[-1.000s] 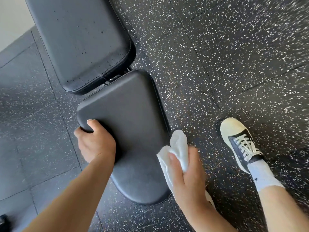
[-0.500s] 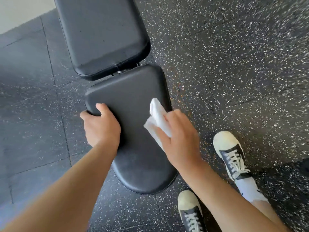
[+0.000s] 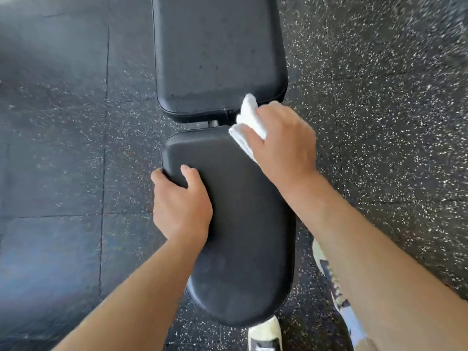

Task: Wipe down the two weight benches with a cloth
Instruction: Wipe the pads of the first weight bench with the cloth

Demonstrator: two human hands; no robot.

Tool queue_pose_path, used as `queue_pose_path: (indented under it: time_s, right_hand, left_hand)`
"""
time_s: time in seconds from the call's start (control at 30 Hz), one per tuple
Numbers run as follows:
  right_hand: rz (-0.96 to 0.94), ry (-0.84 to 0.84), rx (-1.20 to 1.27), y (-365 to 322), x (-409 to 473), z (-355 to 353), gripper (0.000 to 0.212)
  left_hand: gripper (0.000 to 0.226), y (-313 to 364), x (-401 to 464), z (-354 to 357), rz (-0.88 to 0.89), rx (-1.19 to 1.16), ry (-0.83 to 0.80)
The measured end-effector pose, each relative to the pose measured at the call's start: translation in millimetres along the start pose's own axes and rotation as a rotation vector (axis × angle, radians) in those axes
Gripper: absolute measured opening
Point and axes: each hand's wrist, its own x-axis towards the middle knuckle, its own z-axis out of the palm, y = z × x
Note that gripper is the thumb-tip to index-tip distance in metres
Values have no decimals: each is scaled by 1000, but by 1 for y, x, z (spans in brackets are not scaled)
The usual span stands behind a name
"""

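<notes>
A black padded weight bench fills the middle of the head view: its seat pad (image 3: 243,239) near me and its back pad (image 3: 217,54) beyond a narrow gap. My left hand (image 3: 181,207) grips the seat pad's left far corner, thumb on top and fingers over the edge. My right hand (image 3: 281,145) holds a folded white cloth (image 3: 247,122) against the seat pad's far right corner, where it also touches the back pad's near edge. Only one bench is in sight.
Dark speckled rubber floor tiles (image 3: 379,122) surround the bench. My white and black shoes stand close to it: one (image 3: 266,335) under the seat's near end, the other (image 3: 329,274) to the right behind my forearm.
My right hand has carried the cloth from the seat pad's right side up to its far right corner. The view has swung so the bench sits more centred. My left hand keeps its grip.
</notes>
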Motion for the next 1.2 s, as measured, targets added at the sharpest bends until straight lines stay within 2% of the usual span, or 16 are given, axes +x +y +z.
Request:
queue_pose_path:
  time_s: [0.07, 0.2, 0.37, 0.5, 0.57, 0.67, 0.73, 0.87, 0.97, 1.07, 1.2]
  right_hand:
    - [-72, -62, -72, -7, 13, 4, 40]
    - [-144, -152, 34, -37, 25, 25, 30]
    - [-341, -316, 63, -74, 43, 56, 30]
    - [-463, -346, 127, -40, 40, 30, 38]
    - [-508, -306, 217, -4, 39, 6, 31]
    - [-462, -325, 246, 55, 41, -25, 32]
    - [-456, -350, 215, 67, 38, -33, 32]
    - [-592, -258, 124, 27, 40, -16, 30]
    - [-654, -255, 72, -7, 45, 5, 31]
    - [-710, -308, 33, -50, 48, 34, 45]
    - [-760, -494, -104, -112, 60, 71, 52]
  left_hand:
    - [44, 1, -1, 0, -1, 11, -1]
    - [33, -1, 0, 1, 5, 31, 1]
    - [45, 0, 1, 3, -6, 71, 31]
    - [50, 3, -1, 3, -6, 85, 33]
    - [53, 3, -2, 2, -16, 80, 27]
    - [52, 4, -4, 1, -25, 71, 30]
    - [49, 6, -4, 1, -34, 72, 28]
    - [46, 8, -3, -3, -55, 54, -13]
    - [47, 9, -3, -6, -71, 9, -50]
    - [44, 8, -2, -10, -74, -26, -81]
    - [32, 4, 1, -15, -77, -111, -143]
